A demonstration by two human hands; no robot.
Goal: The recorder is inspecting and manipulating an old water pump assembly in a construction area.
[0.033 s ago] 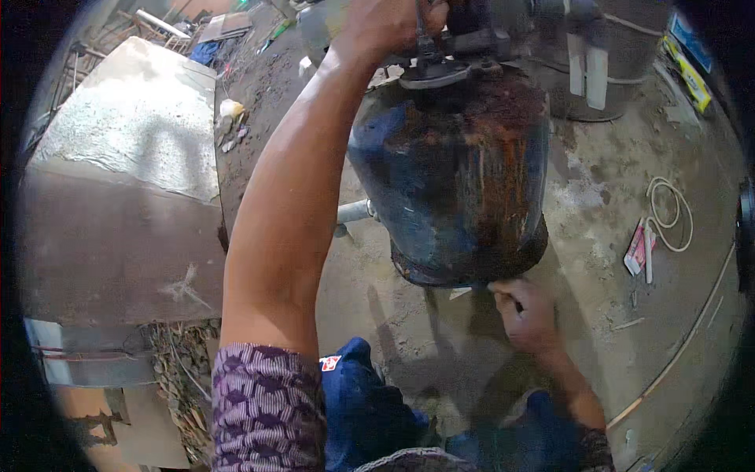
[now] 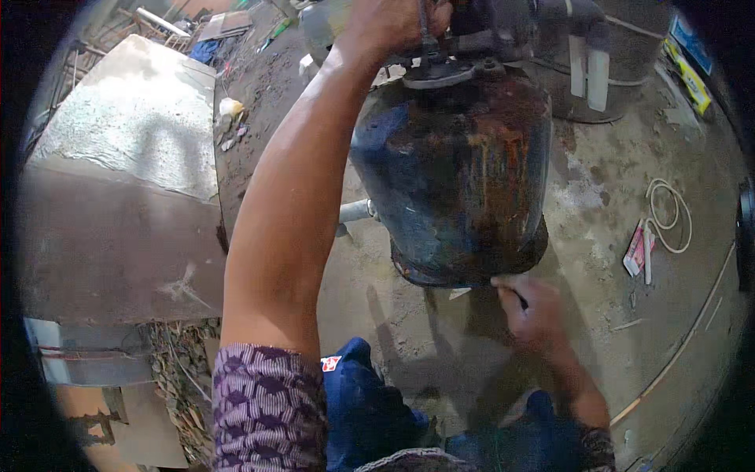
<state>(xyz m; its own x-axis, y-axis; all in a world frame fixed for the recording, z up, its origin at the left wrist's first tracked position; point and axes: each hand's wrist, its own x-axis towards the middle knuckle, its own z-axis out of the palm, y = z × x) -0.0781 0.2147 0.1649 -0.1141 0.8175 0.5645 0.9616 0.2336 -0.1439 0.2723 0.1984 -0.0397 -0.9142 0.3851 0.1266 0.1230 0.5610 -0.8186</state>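
Note:
A dark, rust-stained metal tank (image 2: 448,181) with worn blue paint stands on the floor before me. My left hand (image 2: 393,27) reaches to its top, fingers closed around a dark metal fitting (image 2: 440,72); the frame's upper edge cuts off part of this grip. Down at the tank's bottom rim is my right hand (image 2: 531,311), its fingers curled and the tip of one at the rim. Whatever it pinches, if anything, is hidden. A short grey pipe (image 2: 355,211) sticks out from the tank's left side.
A large pale sheet (image 2: 134,118) lies at the left. On the right floor are a coiled white cord (image 2: 668,212) and a pink-and-white packet (image 2: 634,250). A thin rod (image 2: 676,354) lies near the right edge. Behind the tank stands a dark round container (image 2: 605,79).
My right hand has shifted slightly right and turned a little at the tank's bottom rim. My left hand keeps its place on top.

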